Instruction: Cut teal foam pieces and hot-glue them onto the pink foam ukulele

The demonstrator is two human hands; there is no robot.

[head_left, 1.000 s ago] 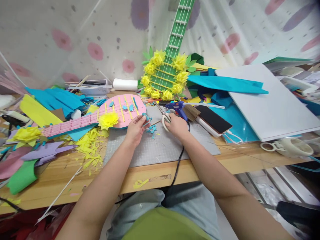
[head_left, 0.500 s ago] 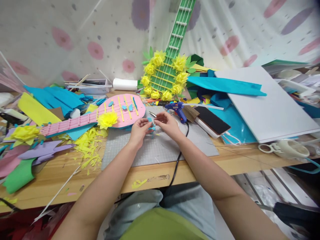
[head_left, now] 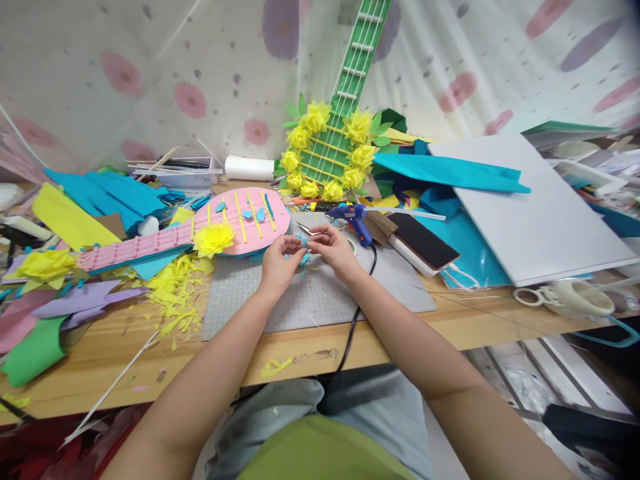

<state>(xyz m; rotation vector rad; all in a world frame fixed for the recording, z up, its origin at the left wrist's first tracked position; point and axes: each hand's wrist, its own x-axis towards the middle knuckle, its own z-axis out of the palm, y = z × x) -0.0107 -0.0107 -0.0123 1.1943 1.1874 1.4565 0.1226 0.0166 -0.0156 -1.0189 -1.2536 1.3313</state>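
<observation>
Both hands meet over the grey cutting mat (head_left: 240, 300), pinching a small piece of blue paper (head_left: 305, 243) between their fingertips. My left hand (head_left: 281, 261) closes on it from the left. From the other side, my right hand (head_left: 334, 250) grips it with thumb and fingers, and a pair of scissors (head_left: 303, 228) shows its blades by the right fingers; whether that hand touches them I cannot tell. Just left of the hands lies a pink paper guitar (head_left: 273, 220) with yellow strips, small blue leaves and a yellow paper flower (head_left: 213, 239).
Behind the hands stands a green guitar (head_left: 345, 120) ringed with yellow flowers. A blue glue gun (head_left: 356, 220), its black cord crossing the mat, and a phone (head_left: 424, 237) lie to the right. Yellow scraps (head_left: 177, 293) litter the left; a white board (head_left: 535, 213) leans far right.
The fingertips have drawn closer together around the blue paper, and the right fingers have shifted slightly. The other things on the table stay where they were.
</observation>
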